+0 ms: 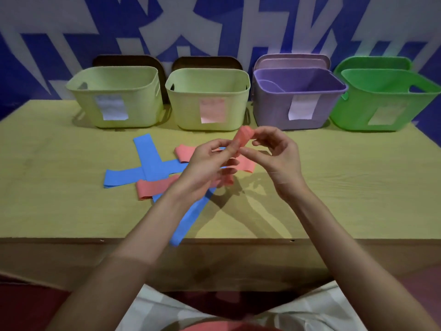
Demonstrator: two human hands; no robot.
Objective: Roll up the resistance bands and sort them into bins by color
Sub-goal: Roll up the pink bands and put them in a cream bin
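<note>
Above the table's middle, my left hand (210,161) and my right hand (276,151) both pinch a pink band (242,137), partly rolled at its top end. Under my hands lie loose bands on the table (346,187): two crossed blue bands (149,158), a long blue band (188,223) reaching the front edge, and pink bands (155,187) among them. Four bins stand in a row at the back: two pale yellow-green bins (112,84) (207,84), a purple bin (298,91) and a green bin (386,96), each with a paper label.
The bins stand against a blue-and-white patterned wall. Lids lean behind each bin. The table's front edge (95,240) runs across the lower middle, with my lap below it.
</note>
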